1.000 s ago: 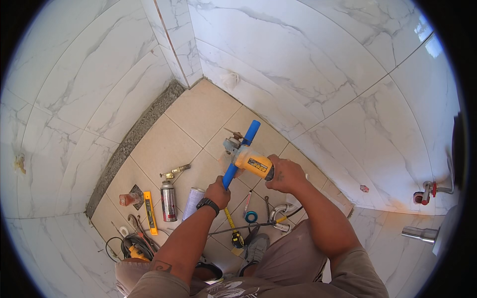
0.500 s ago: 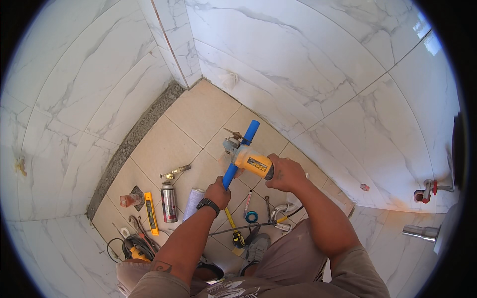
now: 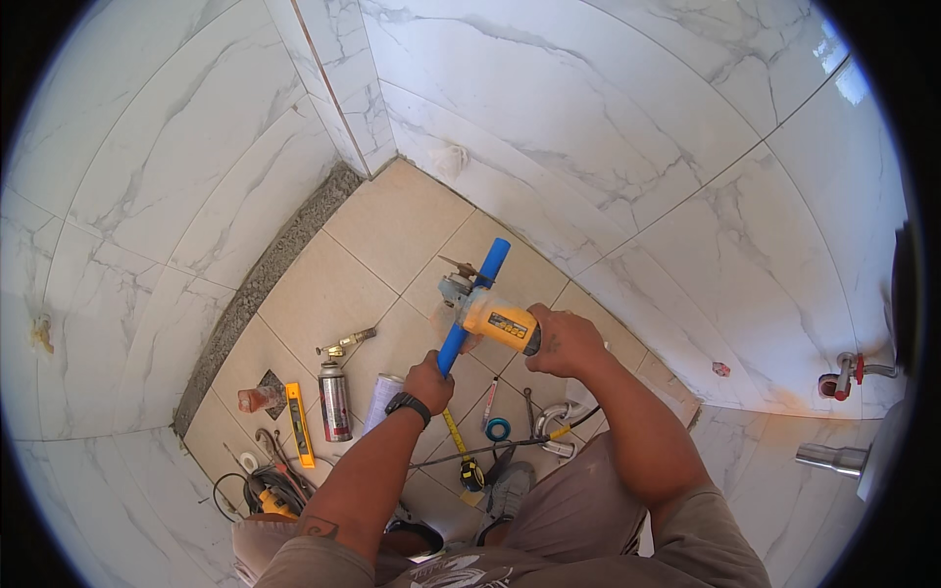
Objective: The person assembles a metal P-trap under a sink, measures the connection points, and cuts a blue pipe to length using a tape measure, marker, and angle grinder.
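My left hand (image 3: pixel 429 380) is closed round the lower end of a blue pipe (image 3: pixel 493 261), which slants up and to the right. A yellow angle grinder (image 3: pixel 503 322) lies across the pipe, its grey head and disc on the pipe's left side. The grinder's back end is gripped by my right hand (image 3: pixel 567 344), the fingers wrapped round it. Whether the disc touches the pipe cannot be made out. Below my left hand an extended tape measure (image 3: pixel 471 476) lies on the floor, with a roll of teal tape (image 3: pixel 498 429) beside it.
Left of my hands stand a gas torch canister (image 3: pixel 334 402) and a white can (image 3: pixel 381 402). A yellow spirit level (image 3: pixel 299 424) and a coiled cable (image 3: pixel 281 490) lie farther left. The grinder's cord (image 3: pixel 480 449) crosses by my feet. A red-handled valve (image 3: pixel 846 376) juts from the right wall.
Almost nothing differs. The view has shifted very slightly; both hands keep their hold on the pipe and grinder.
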A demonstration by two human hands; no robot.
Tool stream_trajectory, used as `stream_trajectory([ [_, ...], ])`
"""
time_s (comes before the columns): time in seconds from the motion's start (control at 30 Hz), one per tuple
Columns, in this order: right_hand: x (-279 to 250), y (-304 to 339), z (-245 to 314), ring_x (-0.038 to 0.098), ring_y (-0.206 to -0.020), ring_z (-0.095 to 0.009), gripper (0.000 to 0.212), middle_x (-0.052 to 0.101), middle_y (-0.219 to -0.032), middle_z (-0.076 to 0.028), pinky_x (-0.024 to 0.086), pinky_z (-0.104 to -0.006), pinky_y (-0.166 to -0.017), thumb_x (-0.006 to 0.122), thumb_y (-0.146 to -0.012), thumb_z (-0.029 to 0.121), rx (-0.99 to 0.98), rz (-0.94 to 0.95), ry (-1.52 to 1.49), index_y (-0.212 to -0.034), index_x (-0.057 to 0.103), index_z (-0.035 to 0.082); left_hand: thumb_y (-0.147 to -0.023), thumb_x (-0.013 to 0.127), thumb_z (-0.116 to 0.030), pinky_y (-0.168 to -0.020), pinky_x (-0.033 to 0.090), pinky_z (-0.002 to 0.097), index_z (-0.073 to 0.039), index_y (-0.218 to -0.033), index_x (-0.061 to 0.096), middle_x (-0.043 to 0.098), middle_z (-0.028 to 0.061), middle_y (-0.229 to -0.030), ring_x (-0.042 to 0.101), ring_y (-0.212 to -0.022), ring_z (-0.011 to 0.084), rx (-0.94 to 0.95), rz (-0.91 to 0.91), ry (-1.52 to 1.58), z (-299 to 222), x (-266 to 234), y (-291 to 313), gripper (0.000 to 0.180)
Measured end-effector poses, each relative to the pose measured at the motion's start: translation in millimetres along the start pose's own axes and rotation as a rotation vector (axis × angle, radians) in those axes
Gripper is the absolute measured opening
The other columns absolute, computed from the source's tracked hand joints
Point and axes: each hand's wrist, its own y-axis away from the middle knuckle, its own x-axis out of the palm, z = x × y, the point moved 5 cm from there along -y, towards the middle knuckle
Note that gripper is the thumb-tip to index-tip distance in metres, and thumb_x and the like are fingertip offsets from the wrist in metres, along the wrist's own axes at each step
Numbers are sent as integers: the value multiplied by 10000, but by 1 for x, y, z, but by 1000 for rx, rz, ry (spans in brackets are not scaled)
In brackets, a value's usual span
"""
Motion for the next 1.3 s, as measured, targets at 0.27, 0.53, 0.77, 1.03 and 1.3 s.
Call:
stream_trajectory([
  [0.27,0,1,0,713,-1054,-339,635,741,-1050,-146,580,-461,-881,828,-685,270,13,10,-12,-1258,603,113,-880,739,-221,-838,596,518,-10,-1205,616,744,286,-969,738,-927,464,22,40,17,0,-4,-2,406],
  [0.53,1,0,0,713,-1050,-347,650,742,-1054,-151,582,-464,-885,828,-674,269,12,12,-16,-1263,603,111,-866,728,-237,-888,579,516,-14,-1189,642,743,284,-1008,725,-982,463,43,97,62,1,-11,-2,402],
  [0.77,1,1,-1,723,-1036,-349,654,749,-1044,-152,586,-465,-881,828,-676,265,0,-14,-1,-1270,604,106,-858,750,-268,-910,571,491,-5,-1198,647,740,277,-1064,724,-1020,443,26,167,150,12,-5,-10,442],
  [1.03,1,2,-1,724,-1033,-346,643,749,-1041,-150,588,-461,-873,827,-677,262,18,4,-6,-1260,605,104,-893,725,-201,-571,573,368,13,-1318,603,718,158,-861,692,-599,212,63,224,201,22,2,-17,491],
  [1.3,3,1,-3,722,-1033,-347,623,745,-1036,-155,586,-460,-871,829,-681,261,8,0,9,-1238,603,100,-861,756,-280,-841,586,447,3,-1258,638,748,251,-1018,750,-930,381,-8,246,224,20,-2,-13,501],
])
